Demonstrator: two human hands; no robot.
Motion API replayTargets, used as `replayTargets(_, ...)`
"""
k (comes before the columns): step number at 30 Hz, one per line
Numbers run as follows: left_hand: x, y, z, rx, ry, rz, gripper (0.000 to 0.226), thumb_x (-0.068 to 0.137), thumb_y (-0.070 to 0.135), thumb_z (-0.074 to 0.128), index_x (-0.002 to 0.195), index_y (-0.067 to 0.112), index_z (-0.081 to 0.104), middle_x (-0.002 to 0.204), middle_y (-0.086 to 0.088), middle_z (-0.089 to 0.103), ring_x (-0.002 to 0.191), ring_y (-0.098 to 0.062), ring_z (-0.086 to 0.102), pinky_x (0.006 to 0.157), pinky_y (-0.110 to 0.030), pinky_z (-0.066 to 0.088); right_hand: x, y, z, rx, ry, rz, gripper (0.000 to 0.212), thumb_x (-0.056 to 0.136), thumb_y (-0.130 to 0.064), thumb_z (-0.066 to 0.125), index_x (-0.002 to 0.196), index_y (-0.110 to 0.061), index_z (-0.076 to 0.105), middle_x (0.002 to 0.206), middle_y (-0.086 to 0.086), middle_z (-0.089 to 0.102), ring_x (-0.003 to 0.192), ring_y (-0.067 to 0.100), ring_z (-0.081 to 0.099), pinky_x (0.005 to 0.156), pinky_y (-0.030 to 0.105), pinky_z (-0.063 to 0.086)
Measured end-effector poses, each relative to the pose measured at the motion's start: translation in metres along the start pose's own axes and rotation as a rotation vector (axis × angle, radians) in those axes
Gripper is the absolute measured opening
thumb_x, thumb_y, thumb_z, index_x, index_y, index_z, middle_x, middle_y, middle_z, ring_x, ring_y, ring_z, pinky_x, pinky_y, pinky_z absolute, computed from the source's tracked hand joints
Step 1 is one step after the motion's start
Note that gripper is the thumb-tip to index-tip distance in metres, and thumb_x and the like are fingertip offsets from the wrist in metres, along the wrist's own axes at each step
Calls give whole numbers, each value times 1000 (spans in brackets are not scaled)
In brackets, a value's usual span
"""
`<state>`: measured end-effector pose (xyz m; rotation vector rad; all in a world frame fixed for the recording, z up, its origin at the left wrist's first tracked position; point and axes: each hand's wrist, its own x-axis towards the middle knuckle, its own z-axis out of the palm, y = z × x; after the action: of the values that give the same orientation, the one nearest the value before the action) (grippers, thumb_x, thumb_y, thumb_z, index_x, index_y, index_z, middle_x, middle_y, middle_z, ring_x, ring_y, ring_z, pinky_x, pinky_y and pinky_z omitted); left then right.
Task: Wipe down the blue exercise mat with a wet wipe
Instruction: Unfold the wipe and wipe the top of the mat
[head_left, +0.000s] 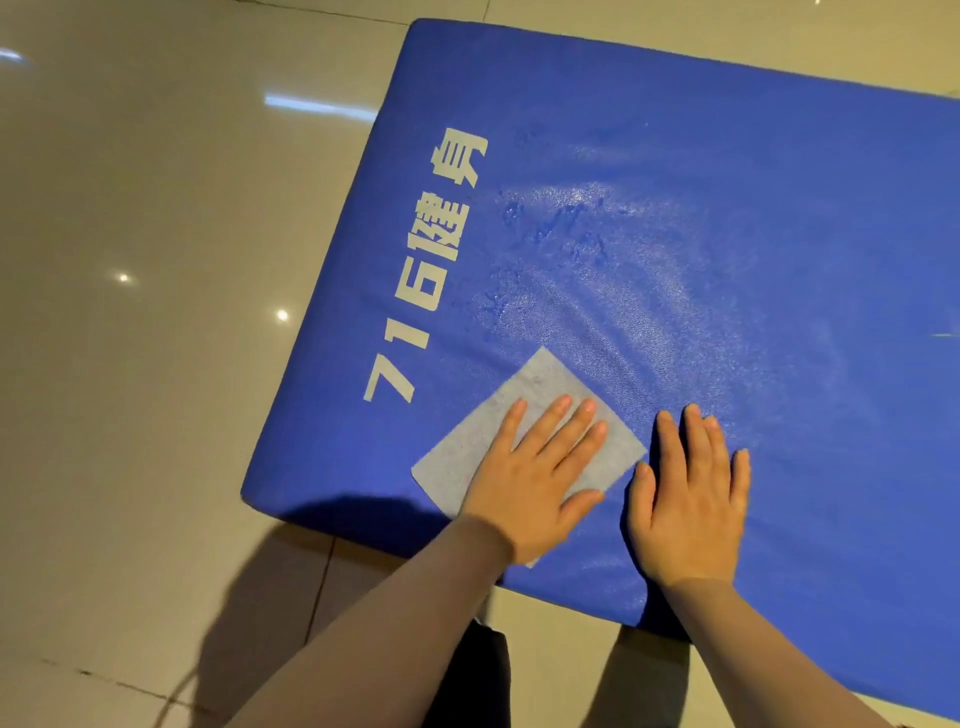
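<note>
A thick blue exercise mat (701, 156) with pale printed characters near its left edge lies on the floor and fills the right of the view. A pale square wet wipe (535, 387) lies spread flat near the mat's front left corner. My left hand (540, 467) presses flat on the wipe with straight fingers and covers its near part. My right hand (691, 499) rests flat on the bare mat just right of the wipe, fingers straight. Damp streaks shine on the mat beyond the wipe.
Glossy beige floor tiles (145, 312) surround the mat on the left, behind and in front, with light reflections on them. My shadow falls on the floor at the mat's front edge. Dark clothing shows between my forearms at the bottom.
</note>
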<state>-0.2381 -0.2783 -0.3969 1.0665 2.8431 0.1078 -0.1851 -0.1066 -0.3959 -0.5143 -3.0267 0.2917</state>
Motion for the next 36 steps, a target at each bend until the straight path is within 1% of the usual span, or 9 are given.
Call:
replayTargets(3,0,-20,-1,-17,14,-21,60,99,54,26,151,25,33,159,-1,28,147,-20,22,117,-50,16,1,-1,-1,7,5,-1,57,96,-36,29,145,-11,45,154,12,36,145,27,26,119,51,12)
replayTargets(10,-53,-135,-8,-17,-41,-626,72,95,62,11,155,23,18,162,-5,17,149,-26,14,119,-43,4,2,0,-2,1,-19,-2,59,95,-38,29,145,-12,44,154,12,36,145,28,25,120,48,8)
replayTargets(13,-46,-140,-12,-25,-11,-788,74,94,61,9,155,20,19,162,-9,17,149,-31,16,118,-48,11,2,0,-2,-1,-13,-8,59,95,-38,30,145,-12,44,154,13,36,145,28,25,120,48,7)
replayTargets(17,-20,-126,-12,-66,-20,-904,66,100,54,12,156,19,8,163,-9,7,150,-31,7,119,-52,6,1,0,-1,-6,-7,-7,58,95,-37,30,145,-11,44,154,13,36,145,28,26,120,50,10)
replayTargets(20,17,-109,-13,-95,51,-785,65,99,50,17,154,14,21,160,-12,20,148,-31,18,117,-55,9,1,0,0,-13,-10,-2,58,95,-37,30,145,-11,45,154,13,36,145,28,25,120,50,9)
replayTargets(24,78,-39,-13,-111,-19,-357,69,93,56,12,153,25,27,162,-5,18,150,-27,14,117,-51,-2,1,0,-1,-3,-16,-3,58,95,-37,30,144,-10,45,154,13,35,145,28,25,119,50,9)
replayTargets(28,92,-6,-13,-52,-62,-31,60,97,55,21,149,30,36,159,-1,28,148,-23,23,118,-50,10,1,1,-1,-6,-7,-15,58,95,-38,31,144,-9,46,154,14,36,144,29,26,118,52,12)
replayTargets(32,75,-86,-12,-57,28,-243,61,96,57,26,148,29,38,157,-2,32,145,-24,29,117,-46,13,2,0,-2,-5,-15,-18,59,94,-37,31,143,-9,48,153,14,37,144,29,26,118,52,12)
replayTargets(36,42,-159,-24,-47,-5,-648,67,95,64,12,154,32,14,163,-1,11,150,-24,10,118,-46,4,3,0,-1,-11,-9,-17,59,94,-37,32,142,-8,49,153,15,37,144,30,27,118,53,13)
